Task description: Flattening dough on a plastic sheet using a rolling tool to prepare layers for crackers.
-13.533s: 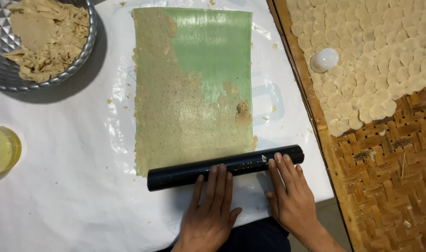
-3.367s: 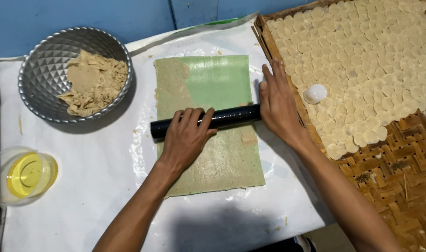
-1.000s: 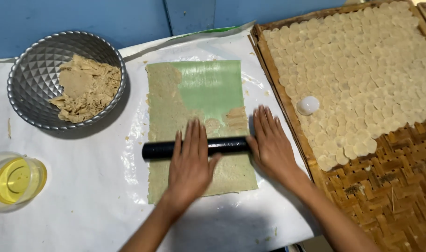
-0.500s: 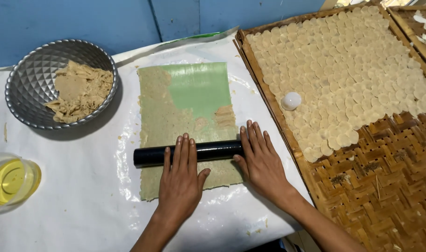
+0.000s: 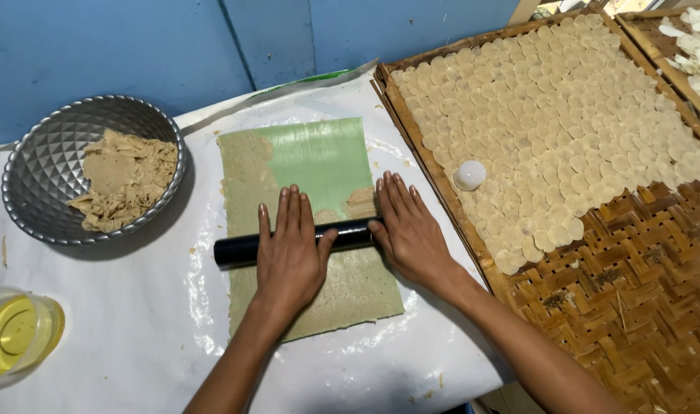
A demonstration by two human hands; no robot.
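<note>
As I look down at the desk point(image 5: 120, 345), both my hands lie flat, fingers stretched and pointing away from me, pressed down on the black roller point(image 5: 239, 250) rather than curled round it. My left hand point(image 5: 288, 253) covers the middle of the roller, and my right hand point(image 5: 407, 230) sits over its right end, so only the left end shows bare. The roller's long axis runs left to right, tilted slightly up toward the right, straight across the green sheet point(image 5: 319, 157) that lies lengthways away from me. It rests about halfway along that sheet, with thin tan dough point(image 5: 350, 287) spread flat on the near side and bare green showing on the far side, apart from a strip of dough along the left edge. My left hand is the nearer one to my body; the right reaches a little farther.

Half a second ago the roller lay closer to the near end of the sheet; now it has travelled away from me, and my hands with it.

Farther off to the left stands a metal bowl point(image 5: 36, 165) of crumbly dough, with a cup of yellow oil point(image 5: 13, 337) nearer by. To the right, a woven tray point(image 5: 633, 307) holds rows of pale dough rounds point(image 5: 564, 115) and a small white cup point(image 5: 470, 175).
</note>
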